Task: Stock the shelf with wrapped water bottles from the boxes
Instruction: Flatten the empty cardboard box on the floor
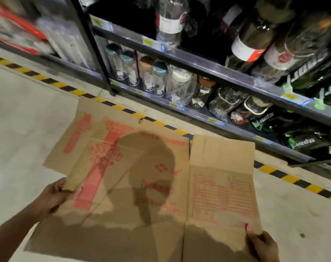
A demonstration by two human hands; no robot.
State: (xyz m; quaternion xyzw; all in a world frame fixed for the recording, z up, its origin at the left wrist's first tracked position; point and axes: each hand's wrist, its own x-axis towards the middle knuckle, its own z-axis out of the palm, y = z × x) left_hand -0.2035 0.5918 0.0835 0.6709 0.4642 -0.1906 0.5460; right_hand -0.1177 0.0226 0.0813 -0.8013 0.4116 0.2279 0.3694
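A flattened brown cardboard box (147, 178) with red print is held out flat in front of me, above the floor. My left hand (55, 195) grips its left flap. My right hand (261, 244) pinches its lower right corner, thumb on top. Beyond it stands the dark metal shelf (198, 65). On the low shelf stand clear wrapped water bottles (153, 78) with coloured lids in a row. Further right lie dark bottles (312, 142) in green-printed wrap.
Yellow-and-black hazard tape (47, 80) runs along the pale floor at the shelf's foot. Large bottles (249, 40) with white and red labels stand on the upper shelf. Another rack (47, 35) with red and white goods is at the far left, blurred.
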